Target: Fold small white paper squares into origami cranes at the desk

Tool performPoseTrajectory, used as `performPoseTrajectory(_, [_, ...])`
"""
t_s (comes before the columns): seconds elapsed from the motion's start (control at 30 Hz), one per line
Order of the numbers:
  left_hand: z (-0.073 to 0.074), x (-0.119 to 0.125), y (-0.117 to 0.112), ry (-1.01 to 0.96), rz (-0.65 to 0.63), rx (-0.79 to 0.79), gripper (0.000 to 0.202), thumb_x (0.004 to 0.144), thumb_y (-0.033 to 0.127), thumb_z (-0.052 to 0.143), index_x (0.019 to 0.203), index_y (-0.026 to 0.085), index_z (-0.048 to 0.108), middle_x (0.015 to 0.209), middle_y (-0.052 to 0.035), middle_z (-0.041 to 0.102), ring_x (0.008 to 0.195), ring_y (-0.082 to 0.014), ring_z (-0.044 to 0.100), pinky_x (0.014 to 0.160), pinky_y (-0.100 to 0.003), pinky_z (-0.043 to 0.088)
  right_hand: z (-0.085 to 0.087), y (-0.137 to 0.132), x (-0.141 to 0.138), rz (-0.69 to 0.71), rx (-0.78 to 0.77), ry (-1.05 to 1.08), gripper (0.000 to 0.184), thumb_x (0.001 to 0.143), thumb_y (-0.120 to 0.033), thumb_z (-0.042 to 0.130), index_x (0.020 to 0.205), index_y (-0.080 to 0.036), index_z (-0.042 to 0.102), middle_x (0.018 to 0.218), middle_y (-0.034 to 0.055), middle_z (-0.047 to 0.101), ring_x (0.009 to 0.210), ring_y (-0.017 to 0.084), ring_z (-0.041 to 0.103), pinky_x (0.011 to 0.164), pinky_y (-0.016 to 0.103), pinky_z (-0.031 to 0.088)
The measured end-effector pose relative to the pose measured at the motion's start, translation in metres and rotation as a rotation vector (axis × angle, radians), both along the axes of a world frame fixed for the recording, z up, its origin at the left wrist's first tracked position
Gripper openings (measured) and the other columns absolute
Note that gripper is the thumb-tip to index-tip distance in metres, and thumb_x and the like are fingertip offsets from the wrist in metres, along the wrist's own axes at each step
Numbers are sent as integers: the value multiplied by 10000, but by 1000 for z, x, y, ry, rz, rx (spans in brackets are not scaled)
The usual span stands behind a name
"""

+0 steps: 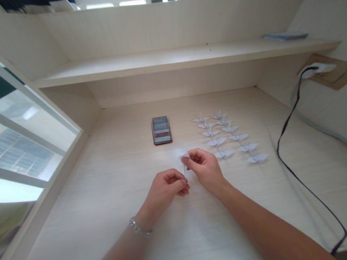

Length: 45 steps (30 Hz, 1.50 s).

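Currently both hands work close together just above the desk, near its middle. The right hand point(204, 168) has its fingers curled inward, with thumb and fingertips pinching a small white paper piece point(183, 162) at its upper edge. The paper stands tilted between the two hands and looks pale and blurred, so its folds cannot be read. The left hand point(167, 187) is closed, its fingertips point(185, 187) drawn together just below the paper. Whether they grip the paper or only sit beside it, I cannot tell. A beaded silver-toned bracelet point(140, 227) circles the left wrist.

Just beyond the right hand lie folded white paper cranes point(226, 135) in two slanting rows, eleven by my count (the far ones are small but countable). The nearest crane sits just beside the right hand's knuckles, not touching. Left of the rows, a dark phone-like slab point(161, 130) lies flat on the pale wood-grain desk point(113, 252), its face pixelated. A black cable point(297, 172) runs across the desk's right side, up to a plug in a wall socket point(314, 69). Overhead, a built-in shelf point(166, 61) holds a flat blue-grey item point(285, 36) at its right end. A window point(7, 129) lines the left side.
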<state>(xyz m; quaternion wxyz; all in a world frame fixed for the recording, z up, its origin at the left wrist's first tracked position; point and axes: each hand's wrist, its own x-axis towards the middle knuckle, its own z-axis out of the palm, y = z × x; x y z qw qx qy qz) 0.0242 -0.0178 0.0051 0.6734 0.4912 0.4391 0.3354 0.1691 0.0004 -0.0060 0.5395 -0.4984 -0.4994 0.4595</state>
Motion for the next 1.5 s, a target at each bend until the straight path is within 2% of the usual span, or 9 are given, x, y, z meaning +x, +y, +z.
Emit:
performPoseTrajectory(0.07, [1, -2, 1, 15, 11, 16, 76, 684, 204, 613, 662, 133, 597, 637, -50, 650, 564, -131, 602, 548, -238, 469, 1, 1, 1, 2, -6, 20, 238, 706, -389, 640, 732, -155, 609, 584, 1, 578, 521, 112, 517, 504, 240, 430])
performPoseTrajectory(0.23, [2, -5, 5, -34, 221, 70, 157, 735, 304, 592, 754, 149, 601, 678, -31, 635, 609, -129, 595, 579, -244, 474, 0, -1, -4, 104, -33, 68, 195, 690, -345, 661, 717, -158, 612, 589, -5, 586, 517, 103, 508, 503, 230, 414])
performPoseTrajectory(0.37, [1, -5, 6, 11, 254, 134, 169, 713, 311, 613, 691, 144, 598, 599, -19, 608, 568, -119, 567, 555, -228, 458, -3, -3, -9, 133, -34, 69, 200, 680, -350, 667, 717, -161, 615, 615, 5, 612, 545, 113, 535, 533, 238, 437])
performPoseTrajectory(0.67, [-3, -1, 4, -23, 243, 62, 127, 705, 272, 608, 693, 146, 596, 609, -21, 619, 578, -118, 575, 558, -224, 459, -5, -5, -10, 53, -28, 59, 199, 697, -354, 653, 733, -162, 613, 634, 11, 605, 561, 121, 535, 528, 239, 433])
performPoseTrajectory(1.03, [-4, 6, -3, -26, 122, 2, 107, 733, 247, 592, 698, 149, 565, 659, -27, 632, 581, -116, 585, 560, -234, 451, -2, -2, -6, -37, 12, 24, 209, 716, -364, 644, 738, -160, 608, 602, -5, 566, 532, 109, 495, 505, 231, 401])
performPoseTrajectory(1.2, [-3, 8, -4, 16, 21, 19, 70, 715, 195, 587, 673, 141, 573, 642, -28, 628, 569, -118, 581, 544, -231, 444, -2, 0, -2, -62, 37, 34, 217, 726, -368, 641, 741, -156, 600, 598, -5, 560, 538, 109, 499, 515, 232, 404])
performPoseTrajectory(1.33, [0, 4, 1, 38, 105, -1, 86, 710, 213, 599, 686, 135, 574, 665, -35, 637, 591, -123, 590, 570, -241, 462, -1, 1, 0, -71, 29, 19, 231, 717, -378, 646, 736, -151, 613, 575, -10, 558, 522, 105, 496, 504, 227, 403])
performPoseTrajectory(1.4, [1, 3, 3, -13, 181, -11, 124, 726, 255, 599, 742, 135, 573, 687, -38, 643, 619, -130, 599, 599, -256, 477, 0, -1, -2, -55, 17, 12, 231, 707, -378, 652, 728, -150, 622, 564, -10, 565, 518, 106, 502, 502, 226, 407])
performPoseTrajectory(1.5, [-3, 3, 4, -76, 217, 2, 190, 714, 266, 635, 833, 141, 555, 664, -26, 641, 622, -133, 604, 619, -268, 483, -1, -3, -6, -26, -11, 22, 217, 692, -363, 664, 722, -149, 638, 583, 2, 596, 526, 111, 522, 507, 227, 420])
